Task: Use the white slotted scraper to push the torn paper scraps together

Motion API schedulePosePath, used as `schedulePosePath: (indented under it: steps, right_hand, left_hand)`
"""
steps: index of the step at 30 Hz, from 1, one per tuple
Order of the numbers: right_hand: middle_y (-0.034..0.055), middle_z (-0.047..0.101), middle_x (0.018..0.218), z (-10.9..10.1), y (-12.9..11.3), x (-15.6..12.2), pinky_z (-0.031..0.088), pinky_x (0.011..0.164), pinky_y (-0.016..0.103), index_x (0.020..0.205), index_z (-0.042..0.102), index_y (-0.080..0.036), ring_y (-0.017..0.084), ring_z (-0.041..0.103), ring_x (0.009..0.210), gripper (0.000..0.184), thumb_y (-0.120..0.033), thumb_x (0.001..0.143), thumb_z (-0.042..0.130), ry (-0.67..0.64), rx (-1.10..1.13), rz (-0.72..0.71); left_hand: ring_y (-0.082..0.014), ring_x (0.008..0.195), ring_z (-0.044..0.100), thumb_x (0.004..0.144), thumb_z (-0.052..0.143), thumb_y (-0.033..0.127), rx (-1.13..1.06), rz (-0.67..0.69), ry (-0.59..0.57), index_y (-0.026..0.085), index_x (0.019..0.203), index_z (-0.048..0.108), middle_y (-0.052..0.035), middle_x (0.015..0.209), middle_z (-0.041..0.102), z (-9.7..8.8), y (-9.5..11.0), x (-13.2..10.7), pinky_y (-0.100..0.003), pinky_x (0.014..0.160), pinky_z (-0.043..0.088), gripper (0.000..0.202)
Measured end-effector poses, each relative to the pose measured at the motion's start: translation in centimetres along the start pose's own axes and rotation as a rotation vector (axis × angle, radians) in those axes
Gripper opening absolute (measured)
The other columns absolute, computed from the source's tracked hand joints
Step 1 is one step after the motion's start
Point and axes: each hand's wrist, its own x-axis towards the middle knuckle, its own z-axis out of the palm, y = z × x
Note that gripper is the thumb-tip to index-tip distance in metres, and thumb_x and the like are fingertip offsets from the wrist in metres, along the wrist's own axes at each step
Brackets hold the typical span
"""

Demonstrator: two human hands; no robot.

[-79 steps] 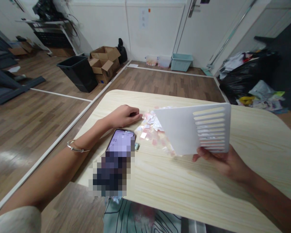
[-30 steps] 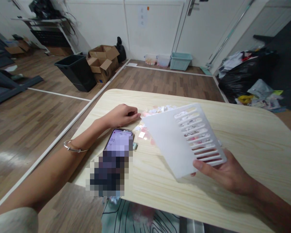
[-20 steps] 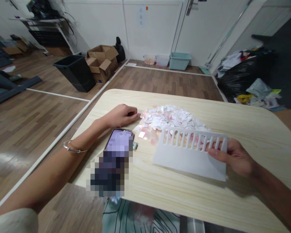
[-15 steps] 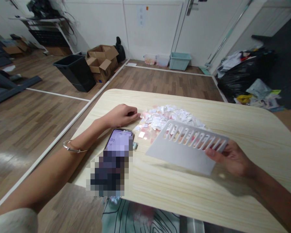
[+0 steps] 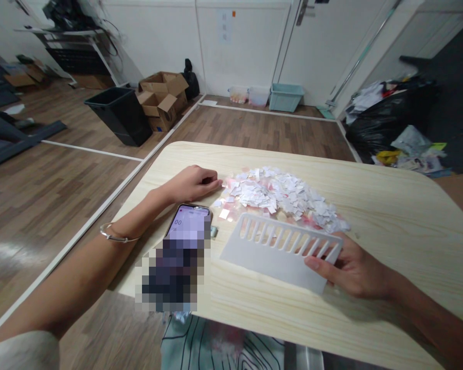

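Observation:
A heap of small white and pink paper scraps (image 5: 280, 196) lies on the light wooden table (image 5: 401, 205). My right hand (image 5: 353, 270) is closed on the right end of a white plastic board with a row of slots (image 5: 272, 249), which lies nearly flat just in front of the heap. My left hand (image 5: 193, 183) rests on the table at the heap's left edge, fingers curled under, touching the nearest scraps. A phone (image 5: 185, 236) with a lit screen lies under my left forearm.
On the wood floor stand a black bin (image 5: 121, 114), open cardboard boxes (image 5: 164, 97), a teal crate (image 5: 286, 96) by the wall and black rubbish bags (image 5: 393, 121) at the right. A patterned cloth (image 5: 224, 347) shows below the table's near edge.
My right hand has turned the slotted board from upright over the heap to nearly flat and brought it down in front of the scraps. My left hand has stayed put.

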Motion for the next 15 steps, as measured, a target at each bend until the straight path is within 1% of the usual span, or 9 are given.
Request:
schedulePosePath:
  steps: [2, 4, 7, 10, 12, 15]
  right_hand:
    - [-0.0028, 0.057, 0.055, 0.58, 0.01, -0.42, 0.043, 0.044, 0.024, 0.075, 0.073, -0.023, 0.012, 0.054, 0.045, 0.041, -0.047, 0.107, 0.063, -0.032, -0.017, 0.010]
    - [-0.0045, 0.052, 0.053, 1.01, 0.11, -0.77, 0.040, 0.042, 0.023, 0.073, 0.070, -0.022, 0.011, 0.051, 0.044, 0.045, -0.050, 0.107, 0.063, -0.031, -0.020, 0.019]
    - [-0.0035, 0.055, 0.054, 1.25, 0.14, -0.93, 0.040, 0.041, 0.021, 0.077, 0.072, -0.021, 0.010, 0.053, 0.043, 0.049, -0.054, 0.109, 0.057, -0.065, 0.020, 0.046]
    - [-0.0029, 0.057, 0.054, 1.17, -0.05, -0.73, 0.042, 0.039, 0.020, 0.076, 0.070, -0.021, 0.010, 0.056, 0.042, 0.053, -0.058, 0.110, 0.053, -0.113, 0.112, 0.101]
    - [-0.0033, 0.057, 0.054, 1.03, -0.22, -0.55, 0.043, 0.038, 0.019, 0.076, 0.069, -0.021, 0.010, 0.056, 0.040, 0.052, -0.059, 0.109, 0.055, -0.120, 0.166, 0.125]
    - [-0.0041, 0.056, 0.055, 0.83, -0.46, -0.39, 0.045, 0.038, 0.020, 0.074, 0.068, -0.022, 0.011, 0.057, 0.040, 0.045, -0.055, 0.105, 0.063, -0.090, 0.174, 0.151]
  left_hand:
    - [-0.0106, 0.056, 0.032, 0.102, 0.051, 0.047, 0.002, 0.006, 0.003, 0.021, 0.069, 0.050, 0.0037, 0.058, 0.042, 0.04, -0.05, 0.01, -0.031, 0.061, 0.026, 0.041]
    - [-0.0106, 0.056, 0.032, 0.102, 0.050, 0.047, 0.003, 0.013, 0.005, 0.021, 0.069, 0.050, 0.0039, 0.057, 0.042, 0.07, -0.10, 0.02, -0.031, 0.061, 0.026, 0.041]
    - [-0.0105, 0.056, 0.032, 0.102, 0.050, 0.047, 0.002, 0.012, 0.005, 0.021, 0.069, 0.050, 0.0041, 0.057, 0.042, 0.09, -0.12, 0.03, -0.031, 0.061, 0.026, 0.041]
    - [-0.0105, 0.056, 0.033, 0.102, 0.050, 0.047, 0.005, 0.011, 0.005, 0.021, 0.070, 0.051, 0.0039, 0.058, 0.043, 0.05, -0.11, 0.04, -0.031, 0.061, 0.026, 0.041]
    - [-0.0106, 0.057, 0.033, 0.102, 0.050, 0.047, 0.008, 0.016, 0.010, 0.021, 0.070, 0.051, 0.0037, 0.058, 0.043, 0.03, -0.13, 0.03, -0.031, 0.061, 0.026, 0.041]
    - [-0.0108, 0.056, 0.032, 0.102, 0.050, 0.046, 0.011, 0.023, 0.015, 0.021, 0.070, 0.051, 0.0039, 0.058, 0.042, 0.05, -0.23, 0.02, -0.031, 0.060, 0.025, 0.041]
